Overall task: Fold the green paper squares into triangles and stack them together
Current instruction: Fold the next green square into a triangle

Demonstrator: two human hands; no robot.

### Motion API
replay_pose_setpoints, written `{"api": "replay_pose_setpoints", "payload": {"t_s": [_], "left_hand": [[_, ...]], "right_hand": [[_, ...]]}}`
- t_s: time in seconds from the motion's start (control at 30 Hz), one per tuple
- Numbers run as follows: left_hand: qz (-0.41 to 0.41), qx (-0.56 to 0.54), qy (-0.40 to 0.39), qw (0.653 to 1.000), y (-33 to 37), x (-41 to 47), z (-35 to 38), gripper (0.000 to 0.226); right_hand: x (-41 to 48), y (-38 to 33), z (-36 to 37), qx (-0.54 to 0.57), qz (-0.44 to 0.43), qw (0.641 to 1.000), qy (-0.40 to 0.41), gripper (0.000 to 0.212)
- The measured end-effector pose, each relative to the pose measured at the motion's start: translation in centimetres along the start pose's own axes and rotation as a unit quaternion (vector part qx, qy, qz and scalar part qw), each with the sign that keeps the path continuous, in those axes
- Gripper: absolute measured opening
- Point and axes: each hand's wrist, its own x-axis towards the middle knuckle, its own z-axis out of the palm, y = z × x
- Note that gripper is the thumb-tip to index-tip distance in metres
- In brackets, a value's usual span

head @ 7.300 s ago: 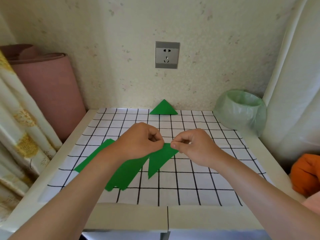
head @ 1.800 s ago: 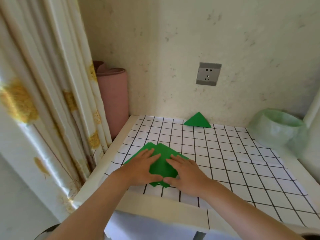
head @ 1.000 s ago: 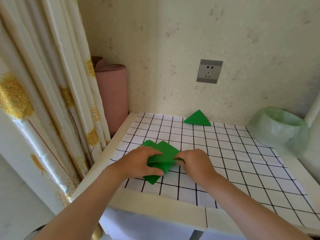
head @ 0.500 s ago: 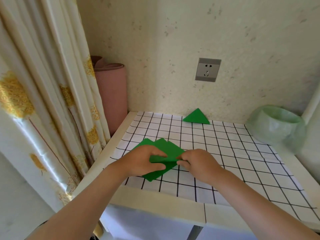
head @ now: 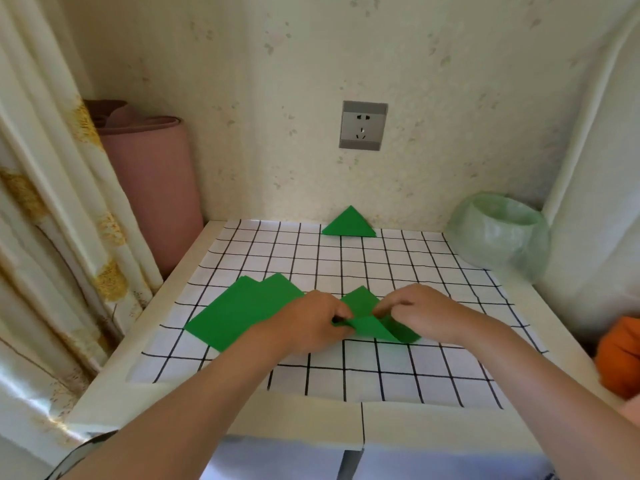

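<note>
L hand (head: 311,320) and R hand (head: 420,311) each pinch a half-folded green paper square (head: 372,329), mid white black-grid tablecloth (head: 381,375). Risk: a pinch slips, corners mismatch, crease skews. L wrist may nudge the pile of flat green paper squares (head: 239,313) just beside, fanning it. Finished green paper triangle (head: 349,225) lies far back by the wall (head: 277,133).
</note>
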Motion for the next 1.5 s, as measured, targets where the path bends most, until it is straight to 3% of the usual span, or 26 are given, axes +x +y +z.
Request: {"api": "replay_pose_setpoints", "payload": {"t_s": [0.1,0.2,0.37,0.47,0.8,0.93,1.1,1.33,1.43,1.5], "left_hand": [[0.011,0.015,-0.016,1.000,0.7,0.9,0.3,0.018],[0.021,0.014,-0.030,0.999,1.3,1.7,0.3,0.028],[0.034,0.006,-0.042,0.999,1.2,2.2,0.1,0.035],[0.031,0.001,-0.046,0.998,0.8,2.2,0.1,0.027],[0.027,0.033,-0.057,0.997,1.3,1.7,-0.1,0.032],[0.021,-0.010,-0.020,1.000,1.1,2.0,0.1,0.030],[0.001,-0.048,0.091,0.995,0.4,2.4,0.5,0.018],[-0.051,-0.168,0.119,0.977,1.3,2.8,0.1,0.008],[-0.051,-0.174,0.169,0.969,1.7,3.1,0.2,0.011],[-0.043,-0.201,0.194,0.959,1.9,3.4,0.3,0.007]], "right_hand": [[1.4,1.9,-0.1,-0.059,0.003,0.995,0.076,0.035],[3.2,2.8,0.4,-0.081,0.003,0.992,0.100,0.032],[5.7,2.4,1.1,-0.131,0.005,0.986,0.100,0.044],[6.6,2.3,1.3,-0.159,0.007,0.984,0.083,0.046],[7.0,1.4,1.1,-0.159,0.006,0.987,0.031,0.031],[6.6,1.5,0.9,-0.070,-0.011,0.996,0.056,0.023],[5.3,0.9,0.1,0.155,-0.003,0.984,0.088,0.051],[2.9,0.1,-0.5,0.244,-0.011,0.965,0.096,0.017],[2.1,0.2,-0.7,0.288,0.014,0.953,0.096,0.030],[1.8,0.4,-0.8,0.269,0.009,0.957,0.110,0.025]]}}
